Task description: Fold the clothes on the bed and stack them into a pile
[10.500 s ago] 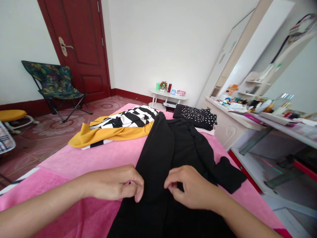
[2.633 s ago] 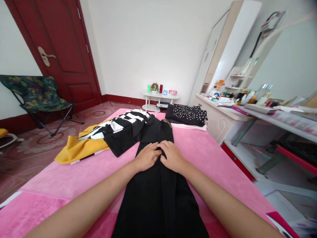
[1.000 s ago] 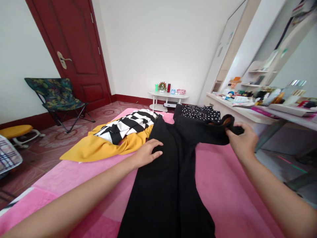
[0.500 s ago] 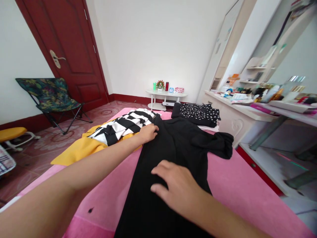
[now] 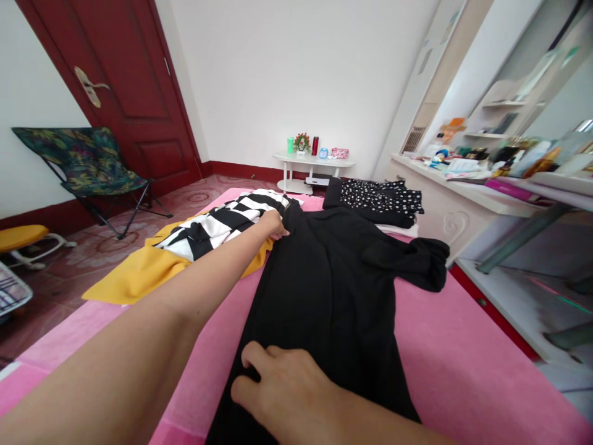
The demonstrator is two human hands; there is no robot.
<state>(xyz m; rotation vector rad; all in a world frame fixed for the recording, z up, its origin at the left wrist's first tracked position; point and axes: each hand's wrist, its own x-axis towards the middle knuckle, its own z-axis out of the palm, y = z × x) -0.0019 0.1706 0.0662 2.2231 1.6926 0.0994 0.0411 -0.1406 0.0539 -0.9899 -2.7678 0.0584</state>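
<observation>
A long black dress (image 5: 296,290) with a short sleeve out to the right lies spread across a pink bed cover (image 5: 445,346). At its upper left edge, my left hand (image 5: 275,225) has its fingers closed on the fabric; the fingertips are partly hidden. Lower down, my right hand (image 5: 282,386) is over the dress near its left edge, fingers bent, with a gap between thumb and forefinger. Left of the dress lie a black-and-white striped garment (image 5: 227,221) and a yellow garment (image 5: 134,275) under it.
Folded dark clothes with white dots (image 5: 380,201) are stacked at the far right of the bed. A small white table (image 5: 315,159) stands by the wall. On the right is a cluttered dresser (image 5: 463,185); on the left, a folding chair (image 5: 88,162) and a yellow stool (image 5: 23,235).
My right hand has moved down and left over the dress. My left hand has shifted slightly up and left, its fingers now closed at the dress edge. The view has turned slightly.
</observation>
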